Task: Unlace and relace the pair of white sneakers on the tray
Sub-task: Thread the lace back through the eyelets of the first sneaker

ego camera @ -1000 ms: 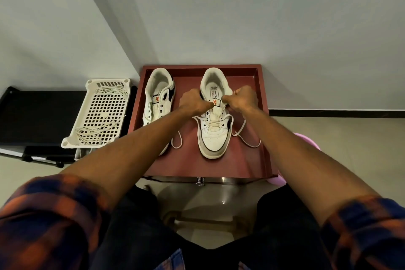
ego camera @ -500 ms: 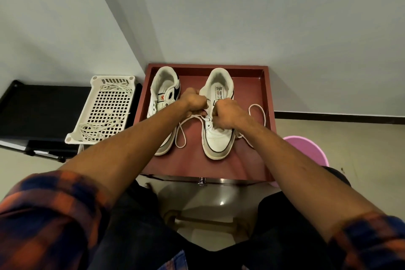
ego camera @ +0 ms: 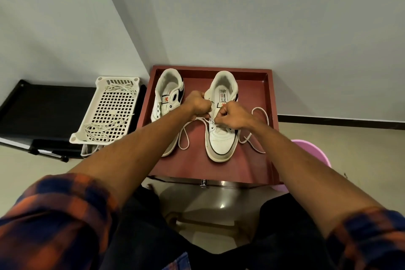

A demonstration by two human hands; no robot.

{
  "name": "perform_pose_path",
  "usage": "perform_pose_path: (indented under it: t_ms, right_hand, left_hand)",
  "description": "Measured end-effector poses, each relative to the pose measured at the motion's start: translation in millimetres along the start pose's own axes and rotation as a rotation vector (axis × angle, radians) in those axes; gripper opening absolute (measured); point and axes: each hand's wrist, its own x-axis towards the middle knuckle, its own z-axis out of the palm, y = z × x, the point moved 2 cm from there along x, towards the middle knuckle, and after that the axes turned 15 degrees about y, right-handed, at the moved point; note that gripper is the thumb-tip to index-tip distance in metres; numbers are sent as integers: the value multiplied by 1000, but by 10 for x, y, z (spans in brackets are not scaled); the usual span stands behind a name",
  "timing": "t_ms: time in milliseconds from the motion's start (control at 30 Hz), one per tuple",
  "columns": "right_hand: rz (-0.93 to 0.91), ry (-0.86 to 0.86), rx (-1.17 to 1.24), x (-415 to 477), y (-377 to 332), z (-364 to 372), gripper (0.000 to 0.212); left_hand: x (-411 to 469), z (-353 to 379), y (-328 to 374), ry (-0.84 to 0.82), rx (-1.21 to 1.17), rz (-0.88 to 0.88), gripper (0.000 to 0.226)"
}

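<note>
Red tray holds both white sneakers, toes toward 6 o'clock; worked sneaker at tray centre, other sneaker at its 9 o'clock, partly behind left forearm; left hand fisted at worked sneaker's tongue, gripping lace; right hand curled, pinching lace over upper eyelets; loose loops trail on tray at 3 and 8 o'clock; white basket with spare laces at tray's 9 o'clock.

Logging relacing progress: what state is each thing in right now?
Tray: holds both sneakers.
Lace: slack loops lying on the tray, ends untied.
Right sneaker: upright, lace in it.
Left sneaker: upright, no lace seen.
Left hand: grips lace near the tongue.
Right hand: pinches lace.
White basket: holds loose laces.
</note>
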Motion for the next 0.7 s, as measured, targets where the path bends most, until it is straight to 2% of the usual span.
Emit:
perform_pose_path:
  t_ms: [100, 200, 367, 567, 700]
  right_hand:
    - [52, 31, 111, -41, 23, 12, 17]
    - [63, 36, 193, -43, 89, -21, 18]
    - [145, 3, 391, -23, 116, 11, 19]
    - [-10, -132, 91, 97, 15, 13, 40]
    - [9, -233, 126, 105, 70, -42, 41]
  left_hand:
    - [15, -6, -24, 9, 33, 34, 25]
    - [1, -9, -35, 29, 105, 69, 23]
    - [-92, -27, 41, 114, 233, 153, 31]
    - [-62, -35, 42, 116, 244, 133, 29]
    - [-94, 22, 60, 114, 278, 151, 32]
